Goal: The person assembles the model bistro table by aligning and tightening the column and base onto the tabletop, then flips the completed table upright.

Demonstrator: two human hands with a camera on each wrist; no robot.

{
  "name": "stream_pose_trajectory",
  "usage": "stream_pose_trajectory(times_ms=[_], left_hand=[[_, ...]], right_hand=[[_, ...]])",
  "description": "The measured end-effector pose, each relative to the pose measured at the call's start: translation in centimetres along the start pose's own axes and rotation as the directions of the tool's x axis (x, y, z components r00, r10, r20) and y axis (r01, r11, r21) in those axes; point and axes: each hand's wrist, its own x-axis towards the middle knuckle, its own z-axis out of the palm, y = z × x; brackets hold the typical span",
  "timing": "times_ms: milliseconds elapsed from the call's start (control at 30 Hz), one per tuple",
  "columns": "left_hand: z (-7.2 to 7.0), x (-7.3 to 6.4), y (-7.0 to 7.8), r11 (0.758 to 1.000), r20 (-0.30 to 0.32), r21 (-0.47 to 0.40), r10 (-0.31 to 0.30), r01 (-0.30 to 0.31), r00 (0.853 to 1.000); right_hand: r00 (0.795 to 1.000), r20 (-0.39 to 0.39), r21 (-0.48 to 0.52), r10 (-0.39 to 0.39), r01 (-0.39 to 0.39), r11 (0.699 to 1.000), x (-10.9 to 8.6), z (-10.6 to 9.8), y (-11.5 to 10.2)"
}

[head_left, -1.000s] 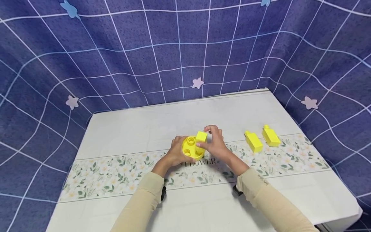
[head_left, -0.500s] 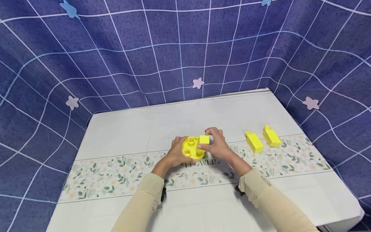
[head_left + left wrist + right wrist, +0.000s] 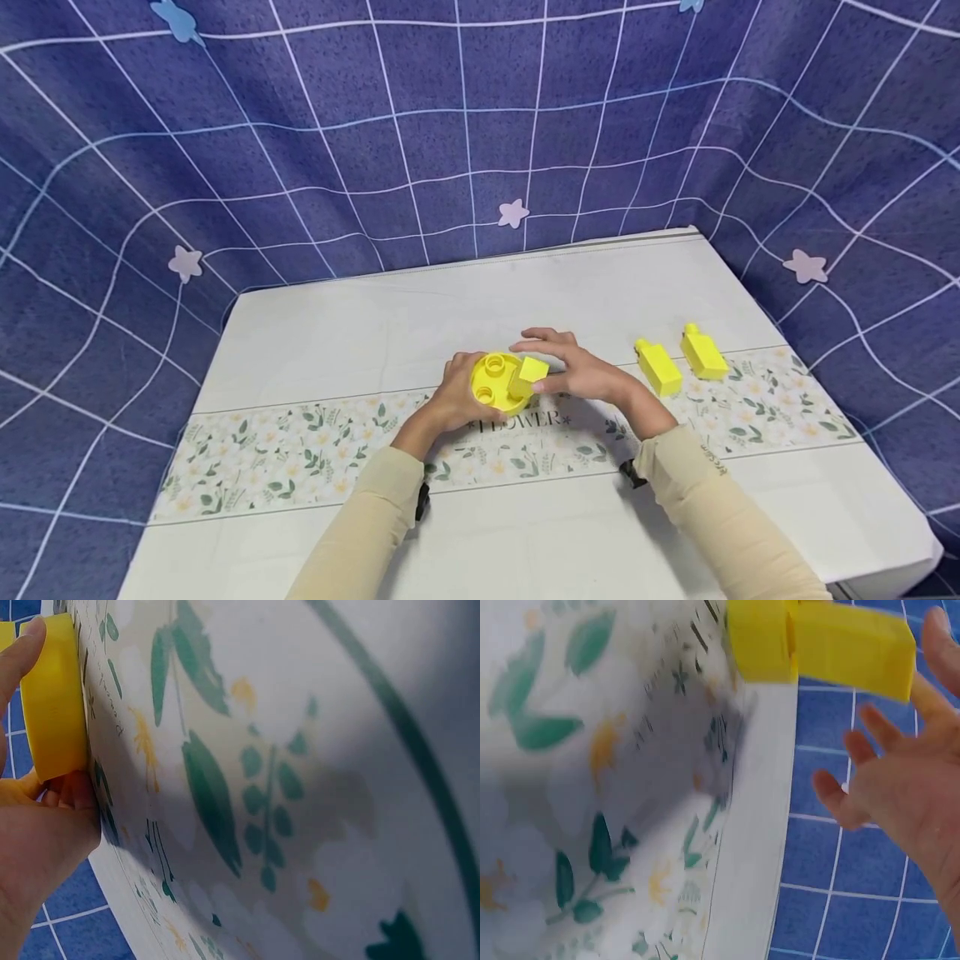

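A round yellow base [image 3: 495, 403] with raised ring sockets lies on the table, in the middle of the head view. My left hand [image 3: 454, 392] grips it by its left edge, thumb and fingers to either side, as the left wrist view also shows. On the base's right side stands a yellow block [image 3: 530, 373], leaning a little to the right. Its lower end is hidden. My right hand [image 3: 583, 372] is just right of the block with fingers spread and extended. The thumb is close to the block; whether it touches, I cannot tell.
Two more yellow blocks, one nearer [image 3: 659, 369] and one farther right [image 3: 703, 354], lie on their sides with round pegs pointing away. A white tablecloth [image 3: 360, 333] with a floral band covers the table. Behind hangs a blue gridded curtain [image 3: 420, 150].
My right hand has let go of the block and drawn back to the right, its fingers opening. The block has come to lean rightward. My left hand has stayed on the base.
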Motion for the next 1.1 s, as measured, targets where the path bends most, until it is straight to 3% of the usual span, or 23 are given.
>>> stream_pose_trajectory(times_ms=[133, 267, 433, 567, 633, 733, 833, 933, 1000, 1100], left_hand=[[-0.1, 0.0, -0.1, 1.000, -0.001, -0.008, 0.011, -0.011, 1.000], [-0.1, -0.1, -0.1, 1.000, 0.000, -0.011, 0.019, -0.019, 1.000], [0.0, 0.1, -0.2, 1.000, -0.002, -0.008, 0.007, -0.007, 1.000], [0.1, 0.1, -0.2, 1.000, 0.000, 0.003, -0.010, 0.010, 1.000], [0.1, 0.1, -0.1, 1.000, 0.004, 0.007, -0.017, 0.017, 1.000], [0.1, -0.1, -0.1, 1.000, 0.009, 0.004, -0.014, 0.014, 1.000], [0.0, -0.1, -0.1, 1.000, 0.011, 0.002, 0.001, -0.001, 1.000], [-0.1, -0.1, -0.2, 1.000, 0.007, 0.001, 0.014, -0.014, 1.000], [-0.2, -0.1, -0.2, 1.000, 0.006, -0.005, 0.015, -0.015, 1.000], [-0.1, -0.1, -0.2, 1.000, 0.012, -0.014, 0.012, -0.011, 1.000]], right_hand=[[0.999, 0.032, 0.030, 0.016, -0.017, 0.999, 0.1, -0.2, 0.3], [0.997, -0.071, -0.023, 0.017, -0.019, 1.000, 0.5, 1.1, 0.1], [0.972, -0.236, -0.099, 0.010, -0.035, 0.994, 1.0, 3.5, -0.6], [0.957, -0.291, -0.168, -0.012, -0.039, 0.985, 1.4, 5.1, -0.7], [0.962, -0.271, -0.201, -0.024, -0.032, 0.979, 1.4, 5.3, -0.8], [0.983, -0.181, -0.202, -0.040, 0.003, 0.979, 1.1, 4.5, -0.9], [0.996, -0.064, -0.147, -0.054, 0.044, 0.988, 0.6, 2.8, -1.0], [0.999, 0.004, -0.102, -0.052, 0.052, 0.993, 0.5, 1.6, -0.9], [0.999, 0.012, -0.092, -0.043, 0.044, 0.995, 0.6, 1.4, -0.8], [0.998, -0.051, -0.104, -0.028, 0.023, 0.994, 1.0, 1.9, -0.8]])
